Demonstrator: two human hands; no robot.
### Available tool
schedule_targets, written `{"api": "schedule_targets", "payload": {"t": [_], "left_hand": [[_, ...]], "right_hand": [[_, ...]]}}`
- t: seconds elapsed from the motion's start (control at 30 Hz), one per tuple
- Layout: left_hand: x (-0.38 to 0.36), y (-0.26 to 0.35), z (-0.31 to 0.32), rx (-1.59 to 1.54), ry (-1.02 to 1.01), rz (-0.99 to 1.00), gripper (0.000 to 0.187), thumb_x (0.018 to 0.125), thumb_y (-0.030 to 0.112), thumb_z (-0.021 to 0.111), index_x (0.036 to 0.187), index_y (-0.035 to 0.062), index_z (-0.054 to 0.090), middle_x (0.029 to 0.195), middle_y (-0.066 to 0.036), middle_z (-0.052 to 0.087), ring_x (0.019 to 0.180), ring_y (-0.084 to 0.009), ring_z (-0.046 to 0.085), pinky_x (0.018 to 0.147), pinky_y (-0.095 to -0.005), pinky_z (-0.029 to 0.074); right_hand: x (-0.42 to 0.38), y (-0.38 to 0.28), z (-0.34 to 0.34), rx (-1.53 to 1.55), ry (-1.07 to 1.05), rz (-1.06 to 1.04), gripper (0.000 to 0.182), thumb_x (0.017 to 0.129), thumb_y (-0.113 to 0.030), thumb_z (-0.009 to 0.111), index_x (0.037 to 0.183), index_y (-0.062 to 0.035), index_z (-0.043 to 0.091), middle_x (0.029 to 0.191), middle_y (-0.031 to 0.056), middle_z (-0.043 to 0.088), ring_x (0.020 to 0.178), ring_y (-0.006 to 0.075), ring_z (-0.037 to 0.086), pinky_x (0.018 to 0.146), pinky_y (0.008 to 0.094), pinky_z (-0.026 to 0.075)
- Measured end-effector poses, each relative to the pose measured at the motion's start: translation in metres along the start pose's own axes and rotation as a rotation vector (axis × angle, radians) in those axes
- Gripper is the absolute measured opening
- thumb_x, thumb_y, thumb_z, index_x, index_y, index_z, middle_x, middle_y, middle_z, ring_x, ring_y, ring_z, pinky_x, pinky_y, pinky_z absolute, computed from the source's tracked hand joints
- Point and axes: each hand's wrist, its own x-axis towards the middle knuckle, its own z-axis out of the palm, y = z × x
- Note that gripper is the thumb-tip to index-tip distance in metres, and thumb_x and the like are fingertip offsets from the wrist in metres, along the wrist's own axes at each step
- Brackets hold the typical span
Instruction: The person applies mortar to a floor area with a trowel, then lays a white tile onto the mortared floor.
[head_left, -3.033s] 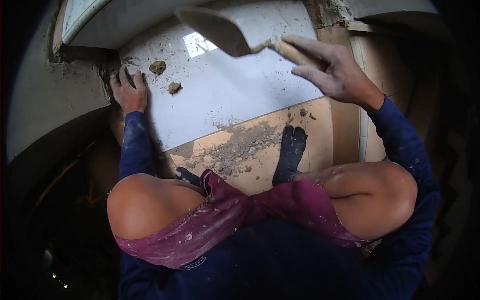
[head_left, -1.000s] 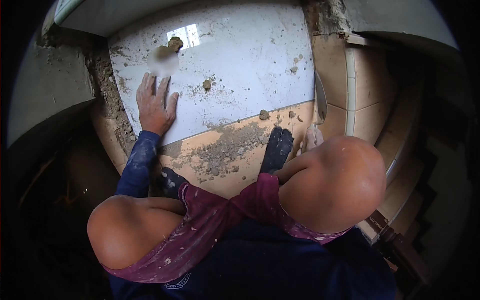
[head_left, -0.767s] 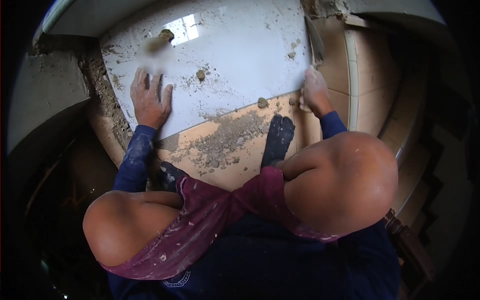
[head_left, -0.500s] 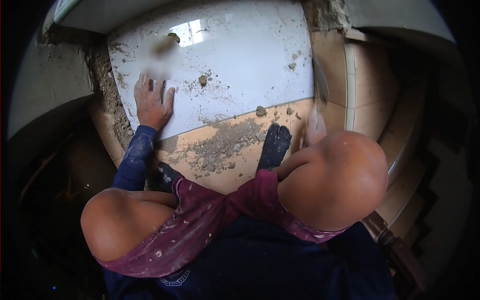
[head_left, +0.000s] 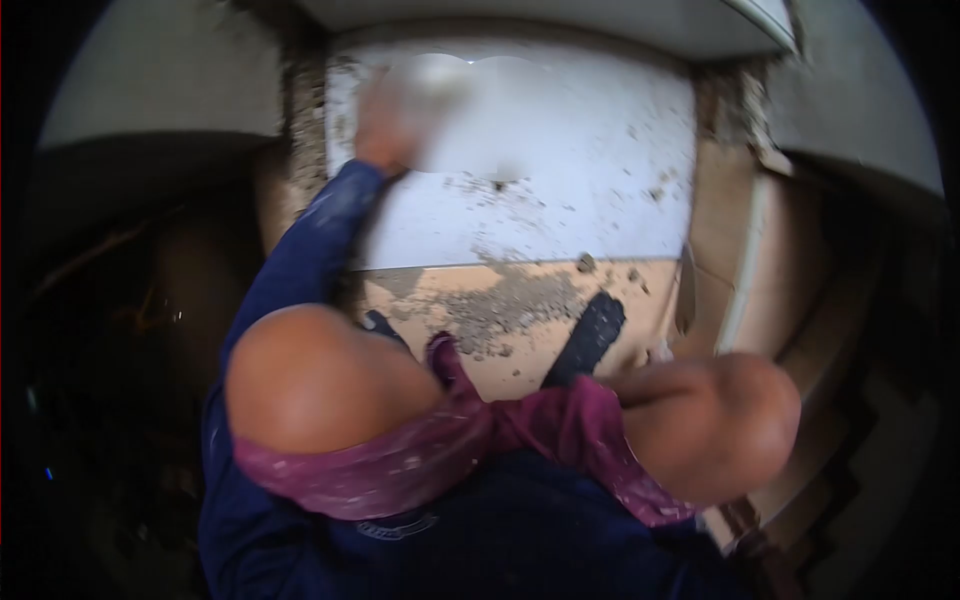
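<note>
My left hand (head_left: 388, 125) reaches to the far left part of a white tile slab (head_left: 430, 225), its fingers smeared by motion and blur. A pale blurred patch covers the slab around the fingertips. Low on the right, my right hand (head_left: 659, 352) shows only in small part beside my knee, the rest hidden. It grips a trowel (head_left: 686, 290), whose narrow grey blade points away from me along the slab's right side. Crumbs of mortar dot the white surface.
Grey mortar rubble (head_left: 500, 310) lies on the beige floor tiles (head_left: 430, 290) before the slab. My dark shoe (head_left: 588, 335) stands next to it. Broken wall edges (head_left: 305, 120) flank the slab on both sides. Dark steps (head_left: 840, 410) drop away at right.
My view has shifted, so the slab appears farther right and squarer. My left hand has moved farther up the slab, from lying flat with fingers spread. The trowel remains in my right hand.
</note>
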Motion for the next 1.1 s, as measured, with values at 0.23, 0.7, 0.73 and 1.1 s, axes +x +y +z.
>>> {"api": "schedule_targets", "payload": {"t": [0.23, 0.7, 0.73, 1.1], "left_hand": [[-0.065, 0.112, 0.046, -0.445, -0.433, 0.516, 0.065, 0.096, 0.046, 0.058, 0.153, 0.0183, 0.046, 0.160, -0.023, 0.037, 0.150, -0.0393, 0.031, 0.125, -0.0511, 0.019], [-0.017, -0.051, -0.049, -0.022, 0.097, -0.244, 0.055, 0.097, 0.026, 0.054, 0.144, -0.0013, 0.048, 0.143, -0.025, 0.051, 0.137, -0.0406, 0.043, 0.117, -0.0496, 0.032], [-0.025, -0.045, -0.060, -0.042, 0.007, -0.306, 0.054, 0.097, 0.025, 0.055, 0.143, -0.0009, 0.049, 0.141, -0.025, 0.053, 0.136, -0.0404, 0.044, 0.116, -0.0495, 0.033], [0.038, -0.074, -0.011, 0.068, 0.202, -0.218, 0.055, 0.097, 0.025, 0.056, 0.143, -0.0049, 0.048, 0.148, -0.025, 0.048, 0.138, -0.0384, 0.042, 0.114, -0.0498, 0.034]], "right_hand": [[0.007, -0.090, -0.021, -0.080, -0.290, -0.193, 0.028, 0.103, -0.025, 0.059, 0.121, -0.0050, 0.050, 0.074, -0.0004, 0.051, 0.051, 0.0079, 0.044, 0.044, 0.0248, 0.035], [0.011, -0.318, 0.082, -1.258, -0.550, -0.965, 0.041, 0.090, -0.022, 0.073, 0.124, -0.0018, 0.060, 0.095, 0.0269, 0.069, 0.084, 0.0460, 0.068, 0.073, 0.0465, 0.054], [0.015, -0.311, 0.083, -1.219, -0.570, -1.005, 0.042, 0.089, -0.023, 0.074, 0.123, -0.0040, 0.061, 0.089, 0.0264, 0.069, 0.079, 0.0466, 0.068, 0.069, 0.0481, 0.054], [0.006, -0.308, 0.109, -1.062, -0.549, -0.701, 0.048, 0.092, -0.018, 0.069, 0.132, -0.0035, 0.047, 0.087, 0.0251, 0.067, 0.075, 0.0391, 0.067, 0.073, 0.0467, 0.053]]}}
